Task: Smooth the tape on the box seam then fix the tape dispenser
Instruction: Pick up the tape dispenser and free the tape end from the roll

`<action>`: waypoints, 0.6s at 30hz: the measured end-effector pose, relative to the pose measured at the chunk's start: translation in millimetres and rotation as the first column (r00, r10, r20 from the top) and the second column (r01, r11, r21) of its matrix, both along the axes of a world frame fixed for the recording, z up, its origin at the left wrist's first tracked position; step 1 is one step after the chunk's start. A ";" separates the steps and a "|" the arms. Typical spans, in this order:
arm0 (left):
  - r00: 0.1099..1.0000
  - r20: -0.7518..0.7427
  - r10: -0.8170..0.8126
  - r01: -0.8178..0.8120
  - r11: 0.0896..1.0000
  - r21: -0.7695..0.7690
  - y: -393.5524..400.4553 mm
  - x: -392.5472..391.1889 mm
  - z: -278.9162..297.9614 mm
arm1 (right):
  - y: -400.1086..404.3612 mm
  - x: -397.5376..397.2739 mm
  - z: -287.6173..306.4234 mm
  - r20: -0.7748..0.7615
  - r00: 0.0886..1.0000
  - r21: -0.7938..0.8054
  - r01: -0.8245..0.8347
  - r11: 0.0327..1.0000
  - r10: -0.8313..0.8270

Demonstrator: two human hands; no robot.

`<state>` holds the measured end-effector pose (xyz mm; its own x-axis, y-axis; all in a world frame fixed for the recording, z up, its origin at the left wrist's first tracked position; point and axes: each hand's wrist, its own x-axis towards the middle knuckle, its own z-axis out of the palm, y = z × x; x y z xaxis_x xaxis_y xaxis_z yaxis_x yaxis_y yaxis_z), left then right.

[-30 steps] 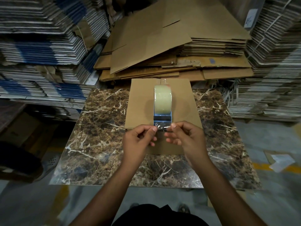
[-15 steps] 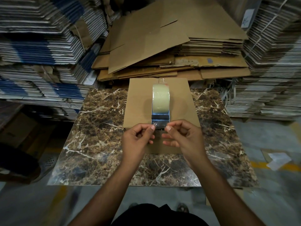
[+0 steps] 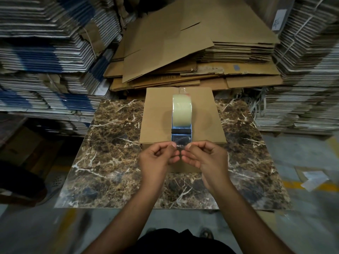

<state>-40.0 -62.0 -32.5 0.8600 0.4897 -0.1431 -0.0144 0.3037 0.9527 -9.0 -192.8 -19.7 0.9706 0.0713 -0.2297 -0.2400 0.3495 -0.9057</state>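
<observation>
A closed brown cardboard box (image 3: 157, 116) stands on a marble-patterned table (image 3: 113, 162). On its taped middle seam rests a tape dispenser (image 3: 181, 132) with a roll of clear tape (image 3: 182, 111). At the dispenser's near end, a loose strip of clear tape (image 3: 180, 145) is pinched between both hands. My left hand (image 3: 157, 158) grips its left edge with thumb and forefinger. My right hand (image 3: 205, 158) grips its right edge the same way. Both hands hover over the box's front edge.
Flattened brown cartons (image 3: 192, 48) are piled behind the table. Tall stacks of flat white and blue cardboard (image 3: 45, 61) rise on the left, and more stacks (image 3: 302, 79) on the right. Scraps of paper (image 3: 313, 178) lie on the grey floor at right.
Both hands have stayed at the dispenser's near end, pinching the tape strip. The fingertips have shifted slightly along the strip. The dispenser and box have not moved.
</observation>
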 end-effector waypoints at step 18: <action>0.999 0.037 0.039 -0.034 0.990 -0.139 -6.5 -1.0 2.9 | 3.3 1.1 6.1 -0.120 0.992 0.051 0.054 0.997 -0.048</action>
